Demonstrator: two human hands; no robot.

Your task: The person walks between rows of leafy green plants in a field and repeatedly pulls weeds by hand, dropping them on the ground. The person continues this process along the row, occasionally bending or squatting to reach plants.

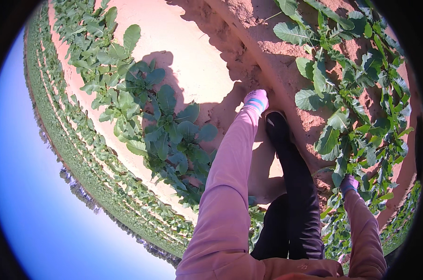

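My left hand (256, 99), in a pink-purple glove with a blue band, hangs over the sandy furrow just beyond my dark shoe (276, 118). Its fingers look curled into a fist, and nothing shows in it. Off to the right, my right hand (349, 183), gloved alike, is among the leaves of a row of broad-leaved green plants (337, 120). Leaves hide part of it, so its fingers and anything in them cannot be made out.
On the left runs another row of leafy plants (167, 127), with my shadow falling across it and the pale sand (194, 52). A raised soil ridge (267, 66) lies right of my foot. More crop rows and a tree line stretch away at the far left.
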